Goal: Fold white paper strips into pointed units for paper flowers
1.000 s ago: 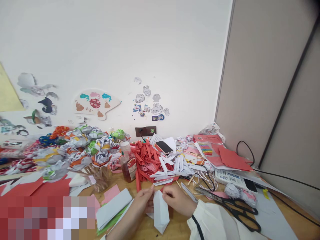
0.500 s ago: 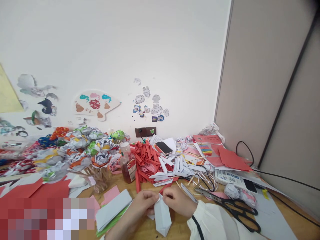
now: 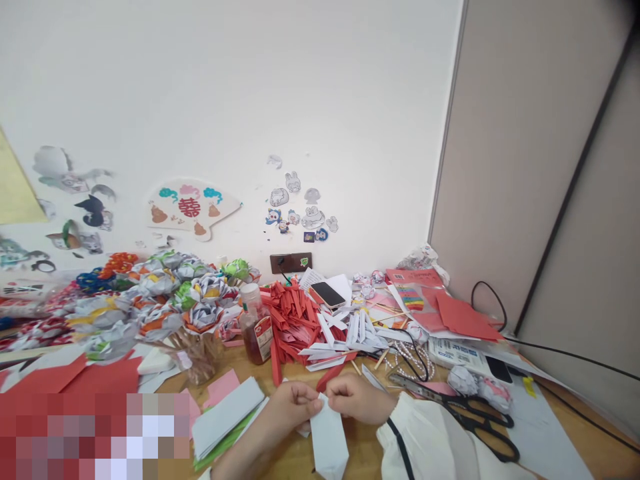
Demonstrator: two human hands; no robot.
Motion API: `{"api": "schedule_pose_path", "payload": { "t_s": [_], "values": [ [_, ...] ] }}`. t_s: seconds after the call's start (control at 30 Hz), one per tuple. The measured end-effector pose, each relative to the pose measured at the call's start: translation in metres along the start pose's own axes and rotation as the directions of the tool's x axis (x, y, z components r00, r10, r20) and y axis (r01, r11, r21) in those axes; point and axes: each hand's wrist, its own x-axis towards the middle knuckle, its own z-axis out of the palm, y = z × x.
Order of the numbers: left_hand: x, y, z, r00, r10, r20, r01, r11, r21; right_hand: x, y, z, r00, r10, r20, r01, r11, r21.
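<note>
A folded piece of white paper [image 3: 329, 440] hangs below my fingers at the front of the table, its far tip pinched from both sides. My left hand [image 3: 295, 405] grips that tip between thumb and fingers. On the other side, my right hand [image 3: 360, 398] pinches the same end, with its fingers curled in. Left of my left hand lies a stack of folded white paper [image 3: 227, 417] over green sheets [image 3: 220, 453]. Just beyond my hands is a heap of folded red paper strips [image 3: 295, 327], with folded white strips [image 3: 360, 333] beside it.
Black scissors [image 3: 465, 410] lie right of my right sleeve. A sauce bottle [image 3: 257, 337] stands beyond my left hand, near a jar of stemmed paper flowers [image 3: 197, 353]. A phone [image 3: 327, 294] rests at the back. Red sheets [image 3: 470, 317] and cables lie to the right.
The folded white paper has turned slightly and shifted a little to the right and nearer. Both hands have moved slightly and still pinch its tip.
</note>
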Motion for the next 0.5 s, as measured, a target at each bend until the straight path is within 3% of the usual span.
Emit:
{"api": "schedule_pose_path", "payload": {
  "t_s": [0.3, 0.4, 0.5],
  "values": [
    [-0.0041, 0.0038, 0.0048, 0.998, 0.036, -0.045, -0.027, 0.984, 0.174, 0.0006, 0.0013, -0.0021, 0.995, -0.026, 0.092, 0.024, 0.999, 0.022],
    [-0.0074, 0.0049, 0.0088, 0.999, 0.044, -0.010, -0.042, 0.981, 0.187, 0.0005, 0.0008, -0.0017, 0.990, -0.036, 0.133, 0.034, 0.999, 0.020],
    [-0.0060, 0.0032, 0.0082, 0.995, 0.089, -0.047, -0.079, 0.980, 0.181, 0.0011, 0.0025, -0.0028, 0.997, -0.039, 0.067, 0.036, 0.998, 0.052]
  ]
}}
